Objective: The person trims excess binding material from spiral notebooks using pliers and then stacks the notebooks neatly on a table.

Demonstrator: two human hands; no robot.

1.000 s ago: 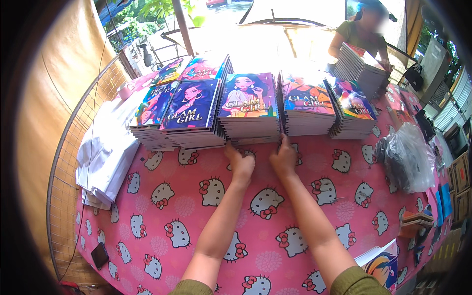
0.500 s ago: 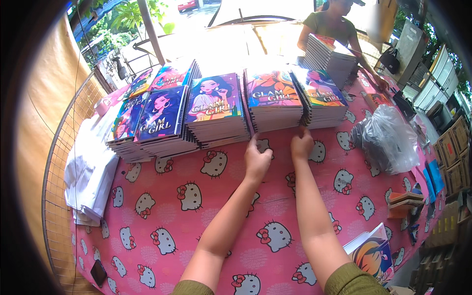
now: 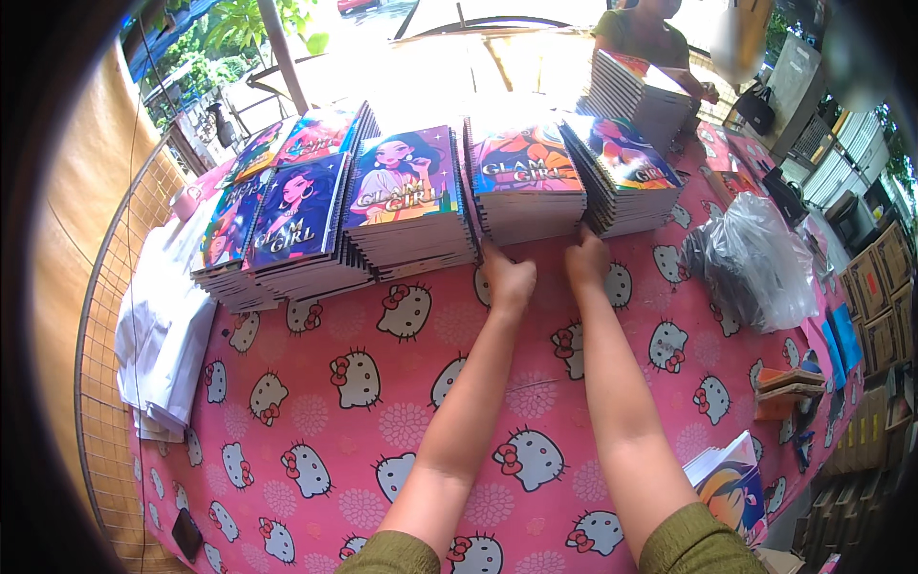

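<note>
A row of stacked spiral notebooks with colourful illustrated covers stands along the far side of the table. Both my arms stretch forward to one notebook stack [image 3: 531, 212], right of the row's middle. My left hand [image 3: 507, 277] grips its lower left front corner, with the fingers hidden in the narrow gap beside it. At the lower right corner, my right hand [image 3: 586, 260] closes on the same stack, its fingertips also hidden. Close by on the left is another notebook stack [image 3: 406, 230]; on the right a further notebook stack [image 3: 631, 201] leans slightly askew.
A pink patterned cloth [image 3: 382, 430] covers the table. White folded fabric [image 3: 167, 335] lies left, a phone [image 3: 187, 534] near left. Right are a clear plastic bag [image 3: 760, 263] and a loose notebook [image 3: 732, 488]. A person [image 3: 650, 43] stands behind a tall notebook stack [image 3: 636, 91].
Both hands have stayed at the stack, my left hand's fingers now further into the gap. The view has shifted slightly. The person across the table has drawn an arm back.
</note>
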